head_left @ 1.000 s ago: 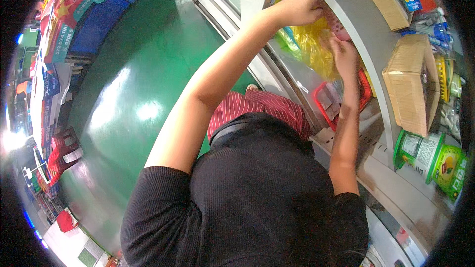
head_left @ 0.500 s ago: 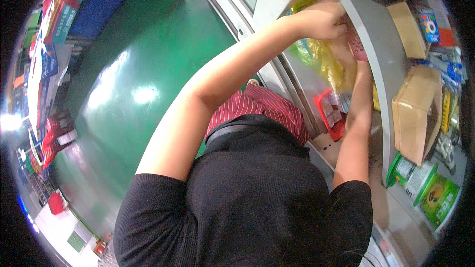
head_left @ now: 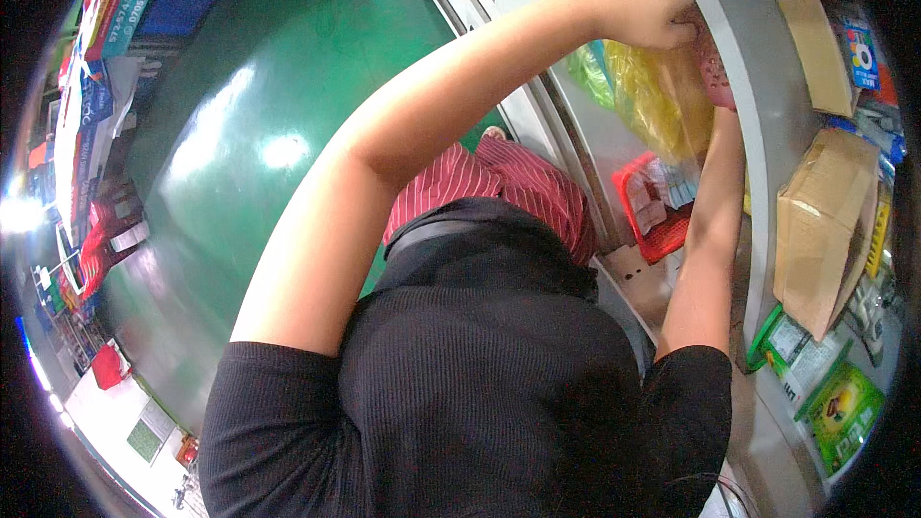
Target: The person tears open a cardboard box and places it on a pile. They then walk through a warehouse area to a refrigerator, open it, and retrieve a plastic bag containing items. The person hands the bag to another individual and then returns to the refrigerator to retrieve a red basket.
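My left hand (head_left: 657, 14) is inside the grey shelf unit, its fingers curled in at the inner side of the upright panel. What they hold is hidden. Beside and just below it is a pink plastic piece with small holes (head_left: 717, 75), seen only in part; its kind cannot be told. My right forearm (head_left: 715, 201) rises along the panel to that pink piece, which covers most of my right hand, so its fingers do not show clearly. A crumpled yellow plastic bag (head_left: 652, 101) hangs next to my hands, with a light green bag (head_left: 590, 72) at its left.
A red plastic basket (head_left: 664, 247) with papers sits lower in the compartment. The grey panel (head_left: 758, 134) curves close to my right arm. Beyond it are an open cardboard box (head_left: 815, 221) and green-and-white tubs (head_left: 806, 364). Shiny green floor (head_left: 259, 134) spreads at the left.
Both hands and the pink piece appear further up and right in the view. The shelf and its contents have shifted rightward too. My left hand keeps its curled shape.
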A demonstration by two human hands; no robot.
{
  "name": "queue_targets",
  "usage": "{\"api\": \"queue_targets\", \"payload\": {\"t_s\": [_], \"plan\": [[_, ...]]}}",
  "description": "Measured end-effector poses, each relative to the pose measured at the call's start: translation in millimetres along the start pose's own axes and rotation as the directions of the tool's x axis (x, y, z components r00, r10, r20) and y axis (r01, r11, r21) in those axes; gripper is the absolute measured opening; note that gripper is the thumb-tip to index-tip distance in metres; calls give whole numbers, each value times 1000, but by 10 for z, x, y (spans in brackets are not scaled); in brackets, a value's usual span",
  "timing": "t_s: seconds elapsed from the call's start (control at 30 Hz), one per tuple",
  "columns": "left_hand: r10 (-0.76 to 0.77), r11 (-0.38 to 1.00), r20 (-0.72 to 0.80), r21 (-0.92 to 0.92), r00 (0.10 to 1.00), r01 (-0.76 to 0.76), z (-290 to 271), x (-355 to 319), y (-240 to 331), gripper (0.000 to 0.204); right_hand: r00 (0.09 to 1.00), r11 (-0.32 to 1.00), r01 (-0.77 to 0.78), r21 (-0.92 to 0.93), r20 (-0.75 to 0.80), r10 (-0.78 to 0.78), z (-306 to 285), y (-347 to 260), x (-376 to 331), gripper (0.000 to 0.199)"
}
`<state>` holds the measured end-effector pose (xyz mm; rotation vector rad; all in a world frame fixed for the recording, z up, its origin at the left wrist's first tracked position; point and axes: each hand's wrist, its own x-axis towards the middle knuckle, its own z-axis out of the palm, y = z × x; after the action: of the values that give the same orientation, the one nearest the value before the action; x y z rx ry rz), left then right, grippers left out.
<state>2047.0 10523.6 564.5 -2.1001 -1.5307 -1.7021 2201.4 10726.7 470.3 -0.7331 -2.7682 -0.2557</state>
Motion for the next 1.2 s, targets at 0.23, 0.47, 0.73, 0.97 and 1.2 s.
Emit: {"api": "queue_targets", "payload": {"t_s": [0.23,0.47,0.73,0.97,1.2], "plan": [[46,994,106,-100,993,-35,-68,112,137,35,1000,991,25,-130,-9,-26,-124,-88,-333,37],[106,987,15,-121,994,-103,-102,120,198,38,970,961,-138,241,-166,180,-322,-659,-545,20],[44,976,124,-219,991,-16,-82,111,117,40,976,840,-197,505,19,218,-488,-874,-731,26],[1,997,1,-73,1000,-1,-71,15,38,33,996,949,65,310,34,-79,-363,-494,-303,37],[-37,998,188,62,982,26,16,20,16,26,995,982,38,183,-96,-21,-172,-28,176,39]]}}
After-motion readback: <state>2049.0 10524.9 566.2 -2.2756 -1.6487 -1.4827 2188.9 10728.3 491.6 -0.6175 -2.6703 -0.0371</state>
